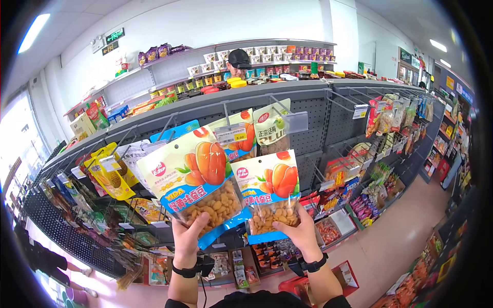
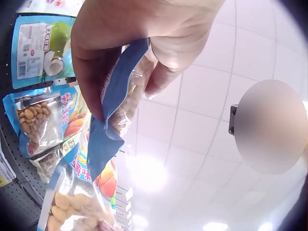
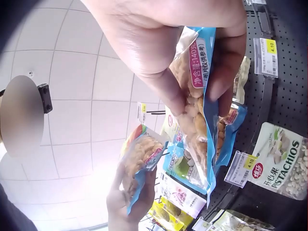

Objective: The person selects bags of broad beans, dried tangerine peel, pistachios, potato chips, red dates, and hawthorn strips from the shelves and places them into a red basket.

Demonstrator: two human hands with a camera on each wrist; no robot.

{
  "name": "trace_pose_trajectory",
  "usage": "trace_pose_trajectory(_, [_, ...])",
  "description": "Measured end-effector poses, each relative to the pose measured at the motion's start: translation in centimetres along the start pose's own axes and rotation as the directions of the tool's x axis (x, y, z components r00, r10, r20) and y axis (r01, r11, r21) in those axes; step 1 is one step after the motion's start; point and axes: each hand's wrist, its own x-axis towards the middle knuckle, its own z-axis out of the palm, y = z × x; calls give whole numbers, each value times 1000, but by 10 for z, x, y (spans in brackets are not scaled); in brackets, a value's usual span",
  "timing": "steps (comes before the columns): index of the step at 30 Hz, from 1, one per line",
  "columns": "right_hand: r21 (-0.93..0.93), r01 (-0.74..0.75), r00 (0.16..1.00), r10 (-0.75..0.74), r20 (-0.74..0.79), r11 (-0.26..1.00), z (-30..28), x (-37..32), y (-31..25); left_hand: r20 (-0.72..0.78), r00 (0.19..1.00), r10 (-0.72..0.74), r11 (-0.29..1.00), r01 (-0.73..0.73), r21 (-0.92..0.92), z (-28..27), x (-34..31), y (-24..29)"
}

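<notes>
Your left hand (image 1: 187,237) pinches one broad-bean pouch (image 1: 194,177) and your right hand (image 1: 302,234) another broad-bean pouch (image 1: 267,192), likely light, slick and pliant, best held low around the beans.

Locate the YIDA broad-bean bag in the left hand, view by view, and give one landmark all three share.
Head: bag left of centre, printed front showing.
Left wrist: bag left of centre, blue edge towards the camera.
Right wrist: bag lower left of centre, looking smaller.
Shared landmark: the left hand, gripping this bag.
</notes>
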Motion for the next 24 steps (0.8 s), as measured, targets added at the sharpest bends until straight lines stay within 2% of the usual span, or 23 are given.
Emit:
trace_pose_trajectory(5, [27, -16, 1000, 16, -12, 1000, -7, 0, 9, -27, 1000, 14, 1000, -14, -3, -9, -4, -10])
trace_pose_trajectory(7, [11, -14, 1000, 14, -24, 1000, -7, 0, 9, -101, 988, 118, 993, -116, 28, -11, -4, -16])
trace_pose_trajectory(8, [19, -7, 1000, 8, -21, 1000, -6, -1, 7, -100, 988, 120, 993, -117, 29, -9, -2, -12])
trace_pose_trajectory(10, [27, -3, 1000, 3, -15, 1000, -4, -3, 7, 17, 997, 79, 974, -73, -216, 0, 7, 3])
trace_pose_trajectory(12, [-31, 9, 1000, -10, -12, 999, -3, -5, 9, 65, 994, 88, 969, -70, -238, 3, 24, -1])
trace_pose_trajectory(14, [-23, 3, 1000, -2, 4, 1000, -3, -6, 16, 197, 978, 65, 938, 8, -347, -5, 41, -10])
trace_pose_trajectory(15, [-16, -8, 1000, 8, 15, 1000, -4, -6, 20, 252, 967, 35, 942, 53, -333, -9, 50, -11])
trace_pose_trajectory(16, [-14, -8, 1000, 8, 17, 1000, -3, -6, 21, 251, 967, 36, 942, 51, -332, -5, 58, -12])
trace_pose_trajectory(18, [4, 2, 1000, -2, -6, 1000, 0, -6, 23, 347, 937, 42, 894, 119, -431, 8, 76, -15])
trace_pose_trajectory(19, [5, 2, 1000, -2, -6, 1000, 1, -5, 21, 381, 924, -5, 884, 182, -431, 10, 85, -14])
trace_pose_trajectory(20, [-4, 10, 1000, -10, 11, 1000, 2, -3, 18, 382, 924, -5, 884, 183, -431, 14, 88, -12])
trace_pose_trajectory(22, [-14, 23, 1000, -23, 22, 1000, 4, 0, 10, 275, 959, 62, 922, 51, -383, 28, 90, -5])
trace_pose_trajectory(24, [24, 47, 999, -48, 7, 999, 8, 1, 2, 298, 951, 75, 929, 41, -367, 30, 94, -5])
